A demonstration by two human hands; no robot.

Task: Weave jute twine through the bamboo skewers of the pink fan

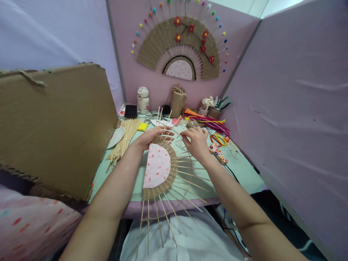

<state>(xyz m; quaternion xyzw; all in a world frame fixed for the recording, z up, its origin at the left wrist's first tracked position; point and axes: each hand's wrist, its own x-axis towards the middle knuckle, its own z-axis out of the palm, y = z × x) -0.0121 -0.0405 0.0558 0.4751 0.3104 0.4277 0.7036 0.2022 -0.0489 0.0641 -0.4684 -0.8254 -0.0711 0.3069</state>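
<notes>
A half-round woven fan lies tilted over the table's front edge, its pink dotted cloth bordered by a woven twine band. Thin sticks fan out from the band, several reaching over my lap. My left hand grips the fan's upper end, fingers behind or among the top sticks and partly hidden. Just right of it, my right hand pinches a thin strand of twine between thumb and fingertips. Loose loops of the strand seem to hang below that hand.
A bundle of sticks and a white dish lie left. Behind stand a jar, a twine spool and a pen cup. Pipe cleaners, scissors and a corded patterned tool lie right. Cardboard walls the left.
</notes>
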